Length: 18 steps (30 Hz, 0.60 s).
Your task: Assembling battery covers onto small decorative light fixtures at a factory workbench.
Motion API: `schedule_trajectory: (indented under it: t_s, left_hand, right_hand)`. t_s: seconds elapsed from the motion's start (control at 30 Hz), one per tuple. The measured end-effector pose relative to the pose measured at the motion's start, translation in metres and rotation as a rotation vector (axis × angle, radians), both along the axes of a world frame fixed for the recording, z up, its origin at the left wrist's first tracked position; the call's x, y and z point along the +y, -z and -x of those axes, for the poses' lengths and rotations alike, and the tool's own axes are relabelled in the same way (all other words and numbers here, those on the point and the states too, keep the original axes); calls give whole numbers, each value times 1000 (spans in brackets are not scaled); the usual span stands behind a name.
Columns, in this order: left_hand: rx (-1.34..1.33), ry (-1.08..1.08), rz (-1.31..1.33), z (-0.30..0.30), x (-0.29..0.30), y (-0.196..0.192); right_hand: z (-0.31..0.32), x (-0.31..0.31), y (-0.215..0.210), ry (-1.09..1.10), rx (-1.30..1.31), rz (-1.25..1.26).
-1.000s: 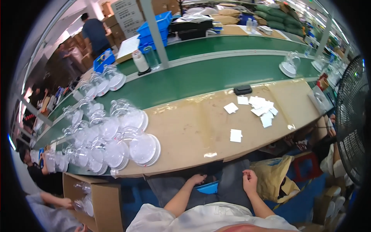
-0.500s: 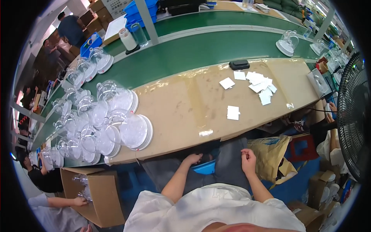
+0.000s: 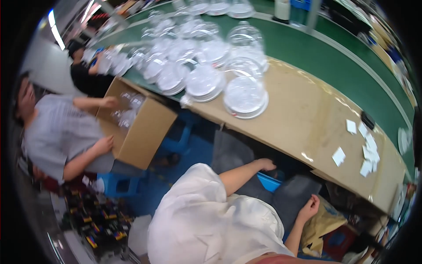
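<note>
Here's my left hand (image 3: 266,164), fingers loosely bent, near the bright blue, smooth plastic strip (image 3: 269,181) between my thighs; its visible long axis slants down rightward. My right hand (image 3: 312,205) curls beside my dark grey cloth trousers (image 3: 295,196); whether either pinches anything, I can't tell.

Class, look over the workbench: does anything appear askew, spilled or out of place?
The white cards lie at odd angles on the brown worktop, some overlapping, others apart, so they look untidy; no spill shows.
</note>
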State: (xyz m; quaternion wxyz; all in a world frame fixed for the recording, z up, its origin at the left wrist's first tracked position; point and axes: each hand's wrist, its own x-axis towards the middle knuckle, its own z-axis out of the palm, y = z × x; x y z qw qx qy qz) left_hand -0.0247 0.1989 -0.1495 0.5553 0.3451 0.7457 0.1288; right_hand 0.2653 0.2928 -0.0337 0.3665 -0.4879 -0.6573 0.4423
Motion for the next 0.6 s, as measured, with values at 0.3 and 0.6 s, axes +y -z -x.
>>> schedule_trajectory:
  t_s: [0.3,0.6]
  left_hand:
    - [83,-41,-12,-2,-11,2]
    - [22,35,48,1,-4,-4]
  right_hand:
    - [3,2,5,-92,-32,20]
    - [-1,6,10,-75,-19,20]
